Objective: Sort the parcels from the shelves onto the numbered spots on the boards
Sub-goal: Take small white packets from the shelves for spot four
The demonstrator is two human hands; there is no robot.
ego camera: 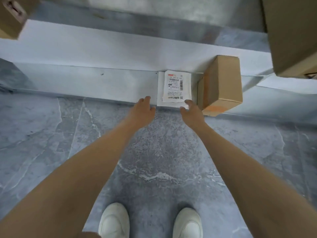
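Here, held left hand (142, 109) and right hand (190, 109) spread, empty, beside flat white mailer (175, 86); judged light, floppy; best pinched at near edge.

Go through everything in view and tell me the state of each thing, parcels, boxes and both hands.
white flat parcel: lies flat on the low shelf, label up, not lifted.
small cardboard box: closed, on the shelf just right of the parcel.
left hand: open, at the shelf edge left of the parcel, holding nothing.
right hand: at the parcel's near right corner; grip unclear.
large cardboard box: higher up at right, untouched.
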